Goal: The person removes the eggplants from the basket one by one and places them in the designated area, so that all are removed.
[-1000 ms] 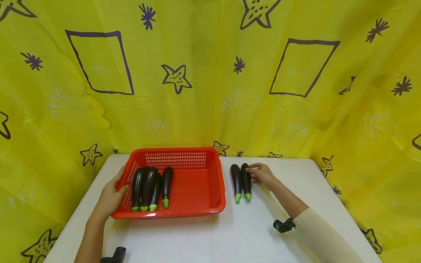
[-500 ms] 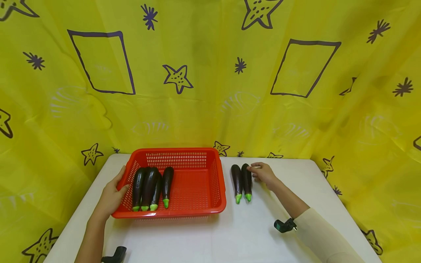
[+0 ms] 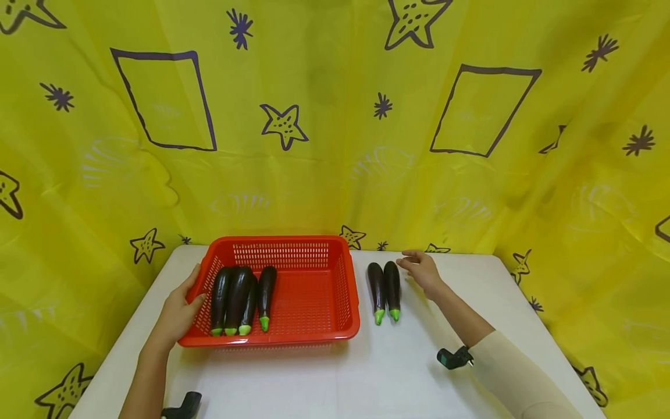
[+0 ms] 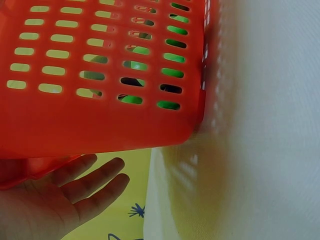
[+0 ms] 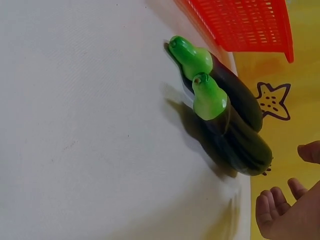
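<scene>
A red plastic basket (image 3: 303, 302) stands on the white table with several dark purple eggplants (image 3: 239, 297) with green ends lying in its left half. My left hand (image 3: 175, 314) holds the basket's left rim, thumb over the edge and the other fingers outside it; in the left wrist view some of those fingers (image 4: 100, 190) stretch out below the rim. Right of the basket, two eggplants (image 3: 392, 291) lie side by side on the table. Just beyond their upper right end, my right hand (image 3: 423, 272) hovers with nothing in it, its fingers loosely bent and apart from the eggplants.
A yellow curtain (image 3: 324, 192) with star drawings hangs behind and beside the white table (image 3: 293, 384). Dark wrist devices show on the left forearm (image 3: 183, 406) and by the right sleeve (image 3: 454, 358).
My right hand has let go of the right-hand eggplant, moving slightly up and away from it. Left hand, basket and eggplants stay where they were.
</scene>
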The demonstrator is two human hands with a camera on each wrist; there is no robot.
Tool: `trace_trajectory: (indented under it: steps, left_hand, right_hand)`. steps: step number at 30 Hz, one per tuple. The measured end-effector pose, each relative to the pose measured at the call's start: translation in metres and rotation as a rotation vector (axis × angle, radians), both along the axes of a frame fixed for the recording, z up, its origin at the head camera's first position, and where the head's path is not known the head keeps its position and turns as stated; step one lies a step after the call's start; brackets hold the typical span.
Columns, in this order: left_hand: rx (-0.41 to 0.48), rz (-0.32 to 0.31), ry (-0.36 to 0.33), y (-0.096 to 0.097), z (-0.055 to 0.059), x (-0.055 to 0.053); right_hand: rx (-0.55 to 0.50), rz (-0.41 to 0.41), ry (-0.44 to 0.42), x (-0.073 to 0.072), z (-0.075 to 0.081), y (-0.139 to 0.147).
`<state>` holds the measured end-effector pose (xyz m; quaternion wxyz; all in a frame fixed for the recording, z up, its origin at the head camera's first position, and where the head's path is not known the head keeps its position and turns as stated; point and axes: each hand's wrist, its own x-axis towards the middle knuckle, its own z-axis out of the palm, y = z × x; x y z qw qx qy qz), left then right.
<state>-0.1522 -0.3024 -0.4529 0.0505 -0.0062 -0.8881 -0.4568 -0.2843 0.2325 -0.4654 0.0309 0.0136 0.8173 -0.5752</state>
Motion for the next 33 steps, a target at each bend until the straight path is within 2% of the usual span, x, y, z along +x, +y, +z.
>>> trace_trajectory:
  steps: [4, 10, 16, 25, 33]
  left_hand:
    - [-0.006, 0.002, 0.003, 0.001, 0.0, 0.001]
    - [-0.007, 0.006, -0.007, 0.002, 0.002, 0.0]
    - [0.001, 0.009, -0.018, 0.002, 0.003, 0.0]
    - [-0.002, 0.003, -0.016, 0.002, 0.003, 0.001]
    - [0.003, 0.0, -0.03, 0.001, 0.003, 0.0]
  right_hand:
    - [0.037, -0.009, 0.035, 0.001, 0.003, -0.002]
    - [0.014, -0.008, 0.11, 0.003, 0.01, -0.009]
    - [-0.071, 0.07, 0.184, 0.006, 0.017, -0.019]
    - [-0.314, 0.23, 0.135, 0.003, 0.024, -0.035]
    - [-0.372, 0.336, 0.076, -0.002, 0.037, -0.056]
